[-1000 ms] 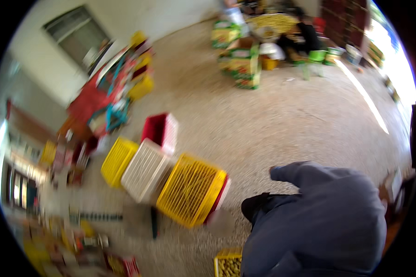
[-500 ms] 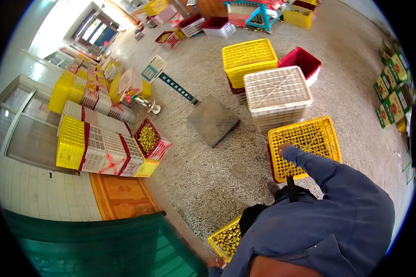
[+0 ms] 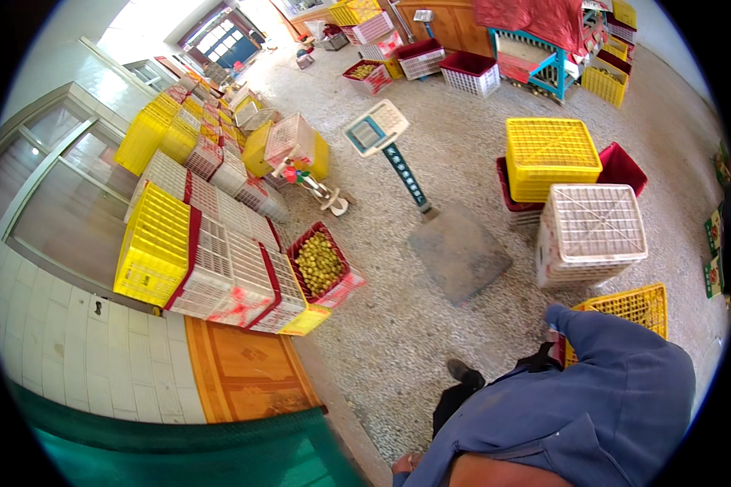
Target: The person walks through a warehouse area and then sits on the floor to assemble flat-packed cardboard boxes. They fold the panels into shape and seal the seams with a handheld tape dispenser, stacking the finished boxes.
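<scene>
Head view: the floor scale serves as landmark, its flat, scuffed square plate (image 3: 461, 250) joined to a dark post that ends in a pale display head (image 3: 376, 128). Right of the scale and nearer the person lies the nearest yellow crate (image 3: 632, 305), ribbed, partly covered by the right blue sleeve (image 3: 617, 341). That sleeve ends at the crate's near side, and the right hand is hidden, so whether it grips cannot be told. The left hand (image 3: 406, 463) is bare, below the scale at the lower rim; its fingers are too cut off to tell whether they are apart or together.

Right of the scale stand a boxy white lattice crate (image 3: 593, 231) and a yellow slatted crate (image 3: 551, 158). Left of it, a dark-red crate (image 3: 300, 243) holds round, yellow-green fruit (image 3: 319, 265).

Bare speckled floor (image 3: 382, 325) opens between the scale and the left stacks, bounded below by the edge of a carved orange wood panel (image 3: 248, 373). Beyond the plate's right edge, a narrower strip reaches the white crate.
</scene>
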The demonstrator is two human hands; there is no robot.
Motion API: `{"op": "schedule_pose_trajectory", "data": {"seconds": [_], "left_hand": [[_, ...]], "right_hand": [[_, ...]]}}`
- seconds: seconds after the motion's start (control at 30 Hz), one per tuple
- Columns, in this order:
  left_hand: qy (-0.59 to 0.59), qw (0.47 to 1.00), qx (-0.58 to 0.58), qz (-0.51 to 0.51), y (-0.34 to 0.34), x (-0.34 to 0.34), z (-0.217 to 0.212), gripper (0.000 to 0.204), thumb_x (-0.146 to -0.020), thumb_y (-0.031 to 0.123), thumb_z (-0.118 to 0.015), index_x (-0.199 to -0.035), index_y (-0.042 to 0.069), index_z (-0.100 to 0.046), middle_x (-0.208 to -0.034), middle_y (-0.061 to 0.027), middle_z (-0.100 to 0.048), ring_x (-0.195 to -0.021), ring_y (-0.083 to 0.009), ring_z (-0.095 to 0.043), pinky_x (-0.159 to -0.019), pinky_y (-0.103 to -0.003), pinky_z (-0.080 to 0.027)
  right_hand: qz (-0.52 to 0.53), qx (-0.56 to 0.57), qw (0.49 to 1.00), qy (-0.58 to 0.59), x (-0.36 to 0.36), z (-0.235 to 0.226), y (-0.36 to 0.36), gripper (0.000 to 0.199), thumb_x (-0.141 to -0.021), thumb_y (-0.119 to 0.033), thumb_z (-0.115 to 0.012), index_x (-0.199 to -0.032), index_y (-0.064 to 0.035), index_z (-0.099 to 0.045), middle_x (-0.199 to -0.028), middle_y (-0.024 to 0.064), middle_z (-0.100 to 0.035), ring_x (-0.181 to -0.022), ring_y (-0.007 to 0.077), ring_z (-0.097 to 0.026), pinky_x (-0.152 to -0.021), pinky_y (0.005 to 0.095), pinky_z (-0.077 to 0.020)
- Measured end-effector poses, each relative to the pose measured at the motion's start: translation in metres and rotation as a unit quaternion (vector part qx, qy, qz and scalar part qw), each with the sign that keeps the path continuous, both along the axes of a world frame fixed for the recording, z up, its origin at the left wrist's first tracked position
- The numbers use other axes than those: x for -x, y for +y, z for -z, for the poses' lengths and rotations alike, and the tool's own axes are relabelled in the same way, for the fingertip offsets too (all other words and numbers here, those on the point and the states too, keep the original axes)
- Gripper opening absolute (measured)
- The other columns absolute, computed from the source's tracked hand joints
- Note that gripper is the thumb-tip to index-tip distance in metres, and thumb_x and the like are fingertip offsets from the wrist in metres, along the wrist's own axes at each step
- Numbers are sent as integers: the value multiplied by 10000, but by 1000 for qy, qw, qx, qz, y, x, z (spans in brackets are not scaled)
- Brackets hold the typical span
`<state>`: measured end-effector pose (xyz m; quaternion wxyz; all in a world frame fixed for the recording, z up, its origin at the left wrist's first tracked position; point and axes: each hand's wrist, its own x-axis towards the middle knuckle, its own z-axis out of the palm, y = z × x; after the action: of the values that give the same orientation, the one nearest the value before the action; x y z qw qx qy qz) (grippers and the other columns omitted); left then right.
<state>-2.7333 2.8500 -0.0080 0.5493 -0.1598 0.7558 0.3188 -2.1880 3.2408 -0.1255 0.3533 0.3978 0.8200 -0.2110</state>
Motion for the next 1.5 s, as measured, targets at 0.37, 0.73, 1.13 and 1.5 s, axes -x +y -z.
{"op": "schedule_pose_trajectory", "data": {"seconds": [0.37, 0.73, 1.13, 1.5], "left_hand": [[28, 992, -113, 57, 349, 283, -45, 423, -883, 221, -545, -1185, -70, -489, -1195, -260, -572, -1021, -420, -612, -859, -490, -501], [-22, 995, 45, 90, 571, 355, -27, 470, -937, 318, -444, -1279, -4, -452, -1274, -210, -538, -1120, -366, -562, -902, -475, -481], [-9, 997, 72, 41, 870, 506, 1, 428, -946, 267, -502, -1270, -10, -476, -1191, -206, -584, -1021, -365, -609, -845, -490, -523], [108, 974, -65, 189, 1360, 634, -100, 355, -906, 207, -580, -1183, -13, -556, -1075, -213, -638, -867, -353, -663, -741, -465, -559]], "right_hand": [[-34, -62, 996, -47, 157, 28, 168, 228, -828, -232, -583, -952, -107, -727, -1035, 113, -684, -950, 328, -646, -782, 439, -506], [339, -25, 854, 395, 458, -163, 554, 355, -786, -313, -547, -1035, -90, -668, -983, 166, -666, -938, 354, -623, -828, 418, -497], [361, -145, 735, 556, 639, -250, 963, 322, -826, -266, -557, -1045, -61, -675, -971, 162, -675, -904, 330, -644, -791, 407, -517], [601, -153, 722, 306, 519, -67, 1178, 292, -748, -284, -605, -913, -73, -721, -839, 161, -690, -803, 312, -673, -777, 396, -532]]}}
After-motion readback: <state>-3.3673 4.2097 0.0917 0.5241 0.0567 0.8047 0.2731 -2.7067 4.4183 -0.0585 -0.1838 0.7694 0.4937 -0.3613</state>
